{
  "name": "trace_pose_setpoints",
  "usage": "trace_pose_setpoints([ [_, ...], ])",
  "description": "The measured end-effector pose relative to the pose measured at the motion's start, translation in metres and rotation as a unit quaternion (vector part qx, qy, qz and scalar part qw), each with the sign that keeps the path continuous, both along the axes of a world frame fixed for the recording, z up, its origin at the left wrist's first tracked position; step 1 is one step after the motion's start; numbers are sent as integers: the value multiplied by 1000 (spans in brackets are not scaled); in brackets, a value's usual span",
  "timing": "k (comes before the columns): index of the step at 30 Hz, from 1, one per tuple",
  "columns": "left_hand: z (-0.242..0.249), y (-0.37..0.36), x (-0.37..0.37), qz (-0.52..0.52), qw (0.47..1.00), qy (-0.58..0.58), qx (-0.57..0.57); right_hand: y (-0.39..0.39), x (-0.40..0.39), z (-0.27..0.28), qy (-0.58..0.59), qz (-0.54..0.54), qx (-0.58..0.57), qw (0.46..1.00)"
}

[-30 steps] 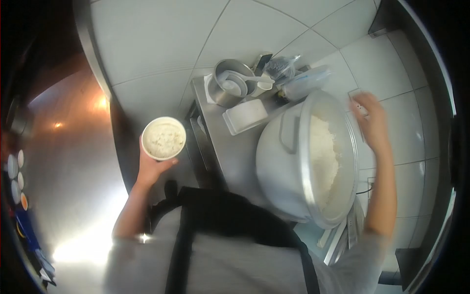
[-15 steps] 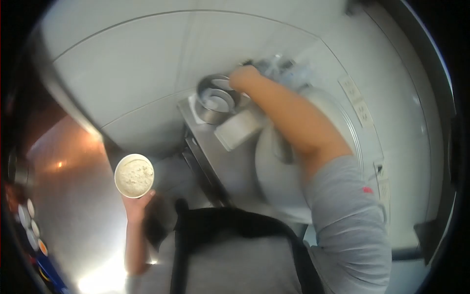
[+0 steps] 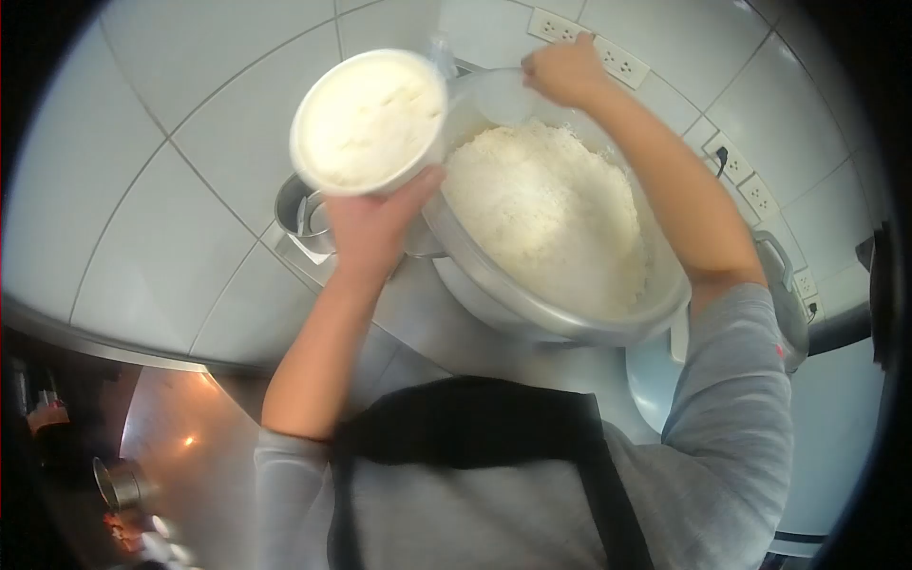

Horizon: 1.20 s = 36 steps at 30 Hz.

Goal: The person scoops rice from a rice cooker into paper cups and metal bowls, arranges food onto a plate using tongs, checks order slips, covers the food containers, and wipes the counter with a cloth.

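My left hand (image 3: 372, 223) grips a white round tub (image 3: 300, 142) from below. Pale, lumpy food that looks like rice (image 3: 375, 119) fills it nearly to the rim. The tub is beside the upper left rim of a large grey pot (image 3: 532, 309), which holds a heap of white rice (image 3: 551, 209) with haze over it. My right hand (image 3: 568, 71) is closed at the pot's far rim. From it a pale, translucent, rounded paddle (image 3: 505, 97) reaches over the rice; its handle is hidden in my fingers.
A metal pot (image 3: 293, 209) stands behind my left wrist on the steel table. A grey lid with a handle (image 3: 784, 290) is right of my right arm. Power outlets (image 3: 622, 65) line the tiled wall. At lower left are a steel counter (image 3: 180, 427) and a metal container (image 3: 119, 483).
The view has turned right. My left hand has carried the tub from the steel counter's side to the large pot. My right hand has left the metal pot. The large pot, covered earlier, is now uncovered.
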<state>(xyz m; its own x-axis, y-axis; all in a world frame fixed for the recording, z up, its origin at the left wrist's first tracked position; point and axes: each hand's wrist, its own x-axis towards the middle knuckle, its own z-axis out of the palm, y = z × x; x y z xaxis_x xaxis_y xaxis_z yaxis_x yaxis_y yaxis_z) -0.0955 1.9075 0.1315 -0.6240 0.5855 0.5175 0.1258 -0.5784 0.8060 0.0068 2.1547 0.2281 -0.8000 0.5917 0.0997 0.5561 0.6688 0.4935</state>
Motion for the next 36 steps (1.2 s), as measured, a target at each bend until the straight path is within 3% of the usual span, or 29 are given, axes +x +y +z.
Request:
trace_pose_setpoints([
  [1, 8, 14, 9, -40, 999, 5, 26, 9, 6, -22, -5, 9, 8, 1000],
  [4, 12, 34, 34, -34, 999, 8, 26, 10, 16, -75, 20, 89, 71, 993],
  [6, 14, 39, 35, -14, 999, 46, 2, -1, 1, -113, 138, 154, 53, 977],
  [9, 16, 38, 39, -8, 998, 54, -26, -50, 16, -97, 98, 271, 26, 957],
  [12, 16, 41, 38, -2, 997, 81, -10, -70, 28, -111, 140, 364, 67, 918],
  [15, 14, 41, 38, 17, 995, 94, -17, -115, 61, -90, -27, 353, 2, 935],
  [18, 15, 41, 39, 42, 993, 108, -27, -123, 85, -89, 50, 376, -39, 924],
  [21, 15, 40, 41, 43, 991, 119, -39, -134, 112, -79, 38, 316, -139, 938],
  [24, 17, 42, 43, 23, 992, 113, -44, -132, 133, -58, 74, 282, -158, 944],
  [26, 17, 43, 41, 21, 991, 121, -60, -122, 146, -37, 71, 203, -232, 948],
  [30, 14, 48, 37, 38, 985, 144, -93, -87, 171, -5, 146, 151, -337, 918],
  [33, 15, 47, 36, 45, 982, 149, -108, -73, 179, 23, 237, 1, -354, 905],
  [36, 16, 47, 36, 41, 983, 149, -102, -59, 189, 41, 271, 13, -281, 921],
])
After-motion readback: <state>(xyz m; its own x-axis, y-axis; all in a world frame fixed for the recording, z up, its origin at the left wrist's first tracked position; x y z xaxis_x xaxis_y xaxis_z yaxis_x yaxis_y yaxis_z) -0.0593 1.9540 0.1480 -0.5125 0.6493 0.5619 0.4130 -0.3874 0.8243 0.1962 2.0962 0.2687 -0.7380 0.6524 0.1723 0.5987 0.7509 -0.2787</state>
